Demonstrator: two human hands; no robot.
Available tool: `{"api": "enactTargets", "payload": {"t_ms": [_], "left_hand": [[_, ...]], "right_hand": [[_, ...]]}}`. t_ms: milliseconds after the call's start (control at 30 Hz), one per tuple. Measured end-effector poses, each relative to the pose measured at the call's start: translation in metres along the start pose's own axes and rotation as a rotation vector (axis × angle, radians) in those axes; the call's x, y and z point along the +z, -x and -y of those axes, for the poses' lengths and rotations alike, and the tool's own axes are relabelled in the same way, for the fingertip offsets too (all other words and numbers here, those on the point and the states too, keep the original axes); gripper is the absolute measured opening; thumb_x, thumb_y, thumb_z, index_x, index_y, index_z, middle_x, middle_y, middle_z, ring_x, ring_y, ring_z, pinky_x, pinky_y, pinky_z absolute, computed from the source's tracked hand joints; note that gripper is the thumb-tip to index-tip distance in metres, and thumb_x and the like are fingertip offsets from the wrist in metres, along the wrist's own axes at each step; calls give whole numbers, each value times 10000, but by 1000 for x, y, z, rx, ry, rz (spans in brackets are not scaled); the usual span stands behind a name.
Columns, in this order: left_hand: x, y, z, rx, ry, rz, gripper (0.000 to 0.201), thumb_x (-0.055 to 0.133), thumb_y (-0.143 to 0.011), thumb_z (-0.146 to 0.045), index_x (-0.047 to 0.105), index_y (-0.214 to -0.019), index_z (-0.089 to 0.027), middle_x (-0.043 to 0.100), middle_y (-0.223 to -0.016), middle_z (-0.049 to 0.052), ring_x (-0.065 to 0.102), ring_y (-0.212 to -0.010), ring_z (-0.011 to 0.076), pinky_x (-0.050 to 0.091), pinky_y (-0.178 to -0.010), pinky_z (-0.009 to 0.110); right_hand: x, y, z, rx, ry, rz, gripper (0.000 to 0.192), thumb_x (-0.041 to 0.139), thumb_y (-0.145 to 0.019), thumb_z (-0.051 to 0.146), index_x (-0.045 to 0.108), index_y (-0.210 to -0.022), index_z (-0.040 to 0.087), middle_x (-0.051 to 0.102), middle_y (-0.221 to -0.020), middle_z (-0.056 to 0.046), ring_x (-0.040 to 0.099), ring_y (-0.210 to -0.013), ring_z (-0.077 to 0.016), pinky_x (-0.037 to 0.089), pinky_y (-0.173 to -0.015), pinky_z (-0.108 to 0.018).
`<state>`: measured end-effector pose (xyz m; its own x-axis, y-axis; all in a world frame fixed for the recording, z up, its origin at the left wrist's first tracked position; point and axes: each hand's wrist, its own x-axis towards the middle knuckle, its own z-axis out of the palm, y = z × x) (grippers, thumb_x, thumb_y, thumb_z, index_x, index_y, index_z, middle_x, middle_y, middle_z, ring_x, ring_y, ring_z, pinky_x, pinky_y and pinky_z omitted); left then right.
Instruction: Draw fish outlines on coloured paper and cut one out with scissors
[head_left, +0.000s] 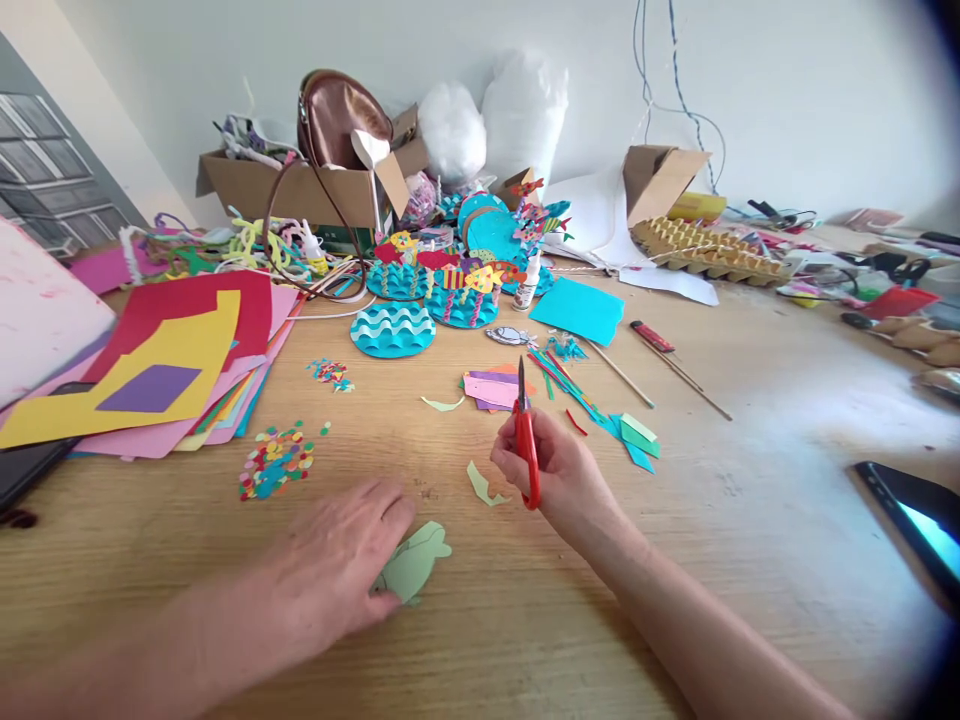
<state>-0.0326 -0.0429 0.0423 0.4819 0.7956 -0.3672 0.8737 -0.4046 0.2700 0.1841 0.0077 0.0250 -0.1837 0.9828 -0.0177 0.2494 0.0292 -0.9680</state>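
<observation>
My right hand (559, 465) grips red-handled scissors (527, 450), their closed blades pointing up and away. Low over the table, my left hand (337, 550) has its thumb and fingers around the near-left part of a light green paper fish (421, 558). Pencil lines show on the fish, and its tail points right; its left part is hidden by the hand. Pale green paper scraps (480, 485) lie between my hands. Behind the scissors sits a small stack of pink and purple paper pieces (487, 388).
Paper confetti (277, 460) and coloured sheets (180, 350) lie at left. Blue wave-topped discs (394, 330), some with paper fish, stand at the back beside a glue bottle (529, 282). A cutter knife (651, 337), wooden sticks (619, 373) and a phone (911, 525) are on the right.
</observation>
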Motion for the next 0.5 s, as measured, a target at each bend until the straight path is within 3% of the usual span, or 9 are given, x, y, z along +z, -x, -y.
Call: {"api": "enactTargets", "payload": {"t_ms": [267, 500], "left_hand": [[10, 5, -6, 39, -42, -74, 292, 482, -700, -157, 580, -972, -197, 581, -982, 69, 552, -906, 257, 441, -791, 382], [11, 1, -1, 48, 0, -58, 255, 478, -721, -138, 586, -944, -195, 585, -973, 65, 551, -909, 249, 438, -808, 384]], "right_hand": [[6, 5, -5, -48, 229, 134, 71, 577, -752, 210, 506, -754, 202, 570, -693, 19, 496, -592, -122, 364, -518, -231], [10, 9, 0, -46, 364, 243, 44, 560, -735, 156, 543, -746, 194, 537, -616, 32, 434, -538, -111, 287, -470, -218]]}}
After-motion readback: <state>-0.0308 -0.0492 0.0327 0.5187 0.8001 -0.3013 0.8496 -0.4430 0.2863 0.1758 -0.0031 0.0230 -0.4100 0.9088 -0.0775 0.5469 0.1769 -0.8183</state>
